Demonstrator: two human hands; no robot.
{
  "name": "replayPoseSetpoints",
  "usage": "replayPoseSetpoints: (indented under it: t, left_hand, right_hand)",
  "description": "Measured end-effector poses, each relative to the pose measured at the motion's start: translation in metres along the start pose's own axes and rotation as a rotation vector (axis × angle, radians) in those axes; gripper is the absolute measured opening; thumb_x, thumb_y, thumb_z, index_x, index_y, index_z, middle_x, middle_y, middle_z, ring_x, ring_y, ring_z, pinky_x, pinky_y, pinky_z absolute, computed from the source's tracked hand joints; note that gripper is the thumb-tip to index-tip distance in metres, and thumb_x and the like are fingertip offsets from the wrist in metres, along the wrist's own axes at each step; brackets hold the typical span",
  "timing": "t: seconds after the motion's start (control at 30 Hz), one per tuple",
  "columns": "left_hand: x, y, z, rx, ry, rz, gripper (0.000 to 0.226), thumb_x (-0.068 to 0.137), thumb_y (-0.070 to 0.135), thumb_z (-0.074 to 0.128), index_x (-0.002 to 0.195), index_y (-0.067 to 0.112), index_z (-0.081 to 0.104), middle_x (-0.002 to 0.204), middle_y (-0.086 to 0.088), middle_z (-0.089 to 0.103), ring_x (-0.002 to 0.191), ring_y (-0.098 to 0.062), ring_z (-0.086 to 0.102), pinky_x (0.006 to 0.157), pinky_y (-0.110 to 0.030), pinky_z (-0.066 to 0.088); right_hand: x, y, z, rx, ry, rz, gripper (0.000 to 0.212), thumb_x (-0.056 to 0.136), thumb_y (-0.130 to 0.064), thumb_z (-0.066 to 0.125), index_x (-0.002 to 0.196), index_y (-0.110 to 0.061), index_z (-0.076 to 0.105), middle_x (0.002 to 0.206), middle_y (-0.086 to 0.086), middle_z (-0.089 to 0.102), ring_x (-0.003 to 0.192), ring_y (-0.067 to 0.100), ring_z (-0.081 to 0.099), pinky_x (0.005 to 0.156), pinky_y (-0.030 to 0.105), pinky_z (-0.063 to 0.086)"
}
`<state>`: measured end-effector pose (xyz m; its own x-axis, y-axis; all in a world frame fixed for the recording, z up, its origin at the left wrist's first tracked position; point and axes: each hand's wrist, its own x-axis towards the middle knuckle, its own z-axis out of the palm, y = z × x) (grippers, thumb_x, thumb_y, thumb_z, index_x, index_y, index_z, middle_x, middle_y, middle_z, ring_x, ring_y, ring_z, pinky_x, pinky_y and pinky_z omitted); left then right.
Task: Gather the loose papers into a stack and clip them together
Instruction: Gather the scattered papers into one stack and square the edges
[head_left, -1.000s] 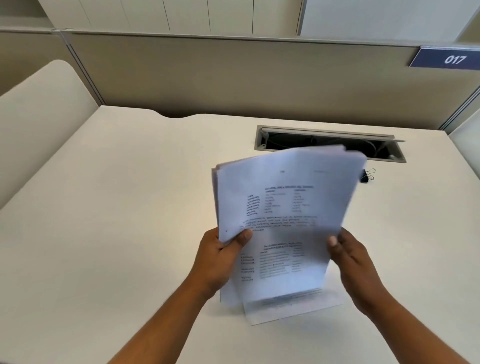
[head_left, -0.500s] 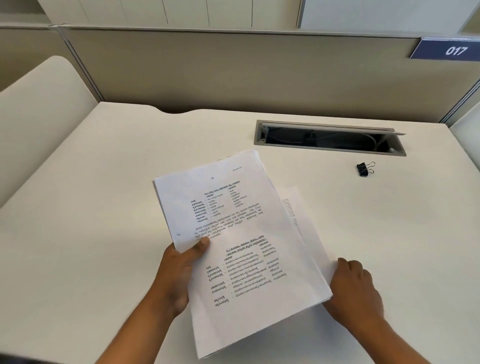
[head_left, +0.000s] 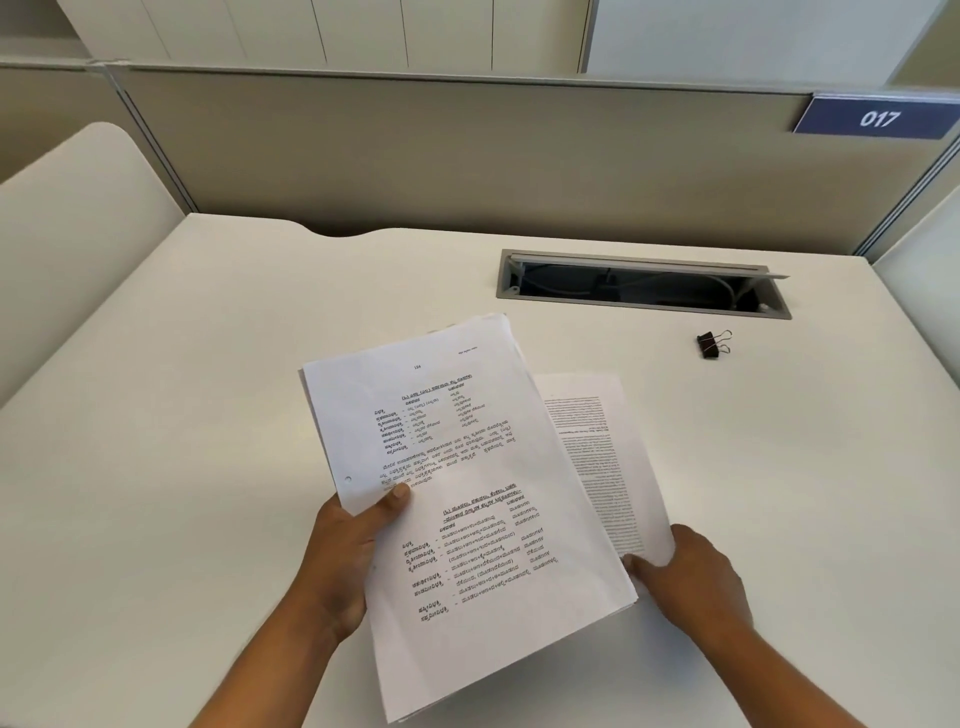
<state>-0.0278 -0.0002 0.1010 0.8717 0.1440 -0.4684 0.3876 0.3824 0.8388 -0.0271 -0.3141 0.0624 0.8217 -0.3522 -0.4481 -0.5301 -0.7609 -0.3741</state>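
Note:
My left hand (head_left: 345, 561) grips a stack of printed papers (head_left: 467, 493) by its left edge, thumb on top, and holds it tilted over the white desk (head_left: 182, 415). Partly under the stack's right side lies one loose printed sheet (head_left: 602, 452) flat on the desk. My right hand (head_left: 691, 577) pinches that sheet at its near corner, thumb on the paper. A small black binder clip (head_left: 712, 344) lies on the desk farther back and to the right, apart from both hands.
An open grey cable tray (head_left: 644, 286) is sunk into the desk behind the papers. A beige partition (head_left: 467, 156) with a blue 017 sign (head_left: 878, 118) closes the back. Neighbouring desks flank both sides.
The stack came down from upright in both hands to tilted in my left hand alone. My right hand let go of it and took hold of the loose sheet's near corner.

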Motion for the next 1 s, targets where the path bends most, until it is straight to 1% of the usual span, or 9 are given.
replayPoseSetpoints:
  t: [0.07, 0.13, 0.2, 0.33, 0.43, 0.47, 0.6, 0.87, 1.0]
  left_hand:
    - [0.0, 0.002, -0.001, 0.006, 0.01, 0.002, 0.03, 0.091, 0.01, 0.066, 0.12, 0.013, 0.071, 0.114, -0.008, 0.078, 0.102, -0.029, 0.076, 0.083, -0.041, 0.061]
    - [0.0, 0.002, -0.004, 0.009, 0.021, 0.009, 0.03, 0.092, 0.01, 0.066, 0.121, 0.013, 0.071, 0.115, -0.007, 0.078, 0.102, -0.029, 0.076, 0.088, -0.043, 0.058]
    - [0.001, 0.004, -0.007, 0.021, 0.032, 0.016, 0.029, 0.092, 0.01, 0.066, 0.12, 0.014, 0.071, 0.114, -0.007, 0.078, 0.1, -0.028, 0.076, 0.085, -0.042, 0.06]
    - [0.004, 0.004, -0.017, 0.024, 0.039, 0.055, 0.03, 0.088, 0.013, 0.069, 0.118, 0.016, 0.072, 0.11, -0.004, 0.079, 0.092, -0.023, 0.078, 0.067, -0.033, 0.064]
    - [0.005, 0.004, -0.023, 0.026, 0.029, 0.078, 0.066, 0.06, 0.037, 0.09, 0.119, 0.016, 0.072, 0.111, -0.005, 0.079, 0.094, -0.025, 0.078, 0.066, -0.034, 0.064]
    - [0.005, 0.003, -0.024, 0.028, 0.04, 0.076, 0.07, 0.056, 0.037, 0.091, 0.119, 0.016, 0.072, 0.111, -0.005, 0.079, 0.093, -0.025, 0.078, 0.065, -0.034, 0.064]
    - [0.008, 0.0, -0.021, 0.024, 0.075, 0.048, 0.031, 0.09, 0.011, 0.069, 0.12, 0.015, 0.07, 0.108, -0.004, 0.08, 0.088, -0.022, 0.079, 0.064, -0.033, 0.064]
    - [0.017, -0.016, -0.012, 0.048, 0.096, -0.018, 0.029, 0.094, 0.009, 0.066, 0.122, 0.015, 0.069, 0.112, -0.004, 0.079, 0.097, -0.025, 0.077, 0.081, -0.039, 0.061]
    - [0.021, -0.025, -0.004, 0.038, 0.091, -0.049, 0.028, 0.096, 0.016, 0.065, 0.123, 0.016, 0.068, 0.115, -0.004, 0.078, 0.102, -0.026, 0.076, 0.091, -0.044, 0.057]
  right_hand:
    - [0.004, 0.006, -0.003, 0.088, 0.029, -0.031, 0.018, 0.084, -0.039, 0.069, 0.093, -0.025, 0.061, 0.095, 0.0, 0.074, 0.081, 0.025, 0.066, 0.071, 0.034, 0.05]
    - [0.007, 0.013, -0.007, 0.211, 0.061, -0.038, 0.01, 0.087, -0.03, 0.069, 0.089, -0.021, 0.066, 0.082, -0.003, 0.075, 0.064, 0.018, 0.071, 0.073, 0.037, 0.056]
    - [0.008, 0.018, -0.014, 0.342, 0.083, -0.035, 0.006, 0.089, -0.023, 0.068, 0.084, -0.023, 0.067, 0.077, -0.004, 0.075, 0.052, 0.014, 0.072, 0.071, 0.042, 0.06]
    - [0.007, 0.025, -0.032, 0.551, 0.176, -0.02, 0.009, 0.092, -0.017, 0.066, 0.086, -0.023, 0.067, 0.076, 0.002, 0.075, 0.058, 0.023, 0.074, 0.063, 0.041, 0.057]
    - [0.008, 0.029, -0.046, 0.701, 0.215, 0.0, 0.011, 0.093, -0.014, 0.064, 0.103, -0.012, 0.069, 0.079, 0.006, 0.074, 0.068, 0.029, 0.073, 0.059, 0.035, 0.051]
    - [0.008, 0.03, -0.049, 0.742, 0.222, 0.008, 0.015, 0.093, -0.013, 0.064, 0.107, -0.009, 0.069, 0.081, 0.007, 0.073, 0.07, 0.028, 0.072, 0.059, 0.034, 0.05]
    - [0.009, 0.033, -0.058, 0.908, 0.242, 0.051, 0.018, 0.094, -0.015, 0.064, 0.111, -0.009, 0.067, 0.082, 0.006, 0.068, 0.059, 0.016, 0.068, 0.056, 0.028, 0.047]
    - [0.004, 0.019, -0.051, 1.13, 0.082, 0.102, 0.017, 0.095, -0.015, 0.062, 0.111, -0.009, 0.064, 0.084, 0.003, 0.062, 0.067, 0.015, 0.053, 0.051, 0.021, 0.043]
    - [-0.003, 0.012, -0.024, 1.073, -0.009, 0.052, 0.016, 0.095, -0.013, 0.062, 0.109, -0.007, 0.067, 0.082, 0.007, 0.066, 0.064, 0.018, 0.052, 0.054, 0.028, 0.039]
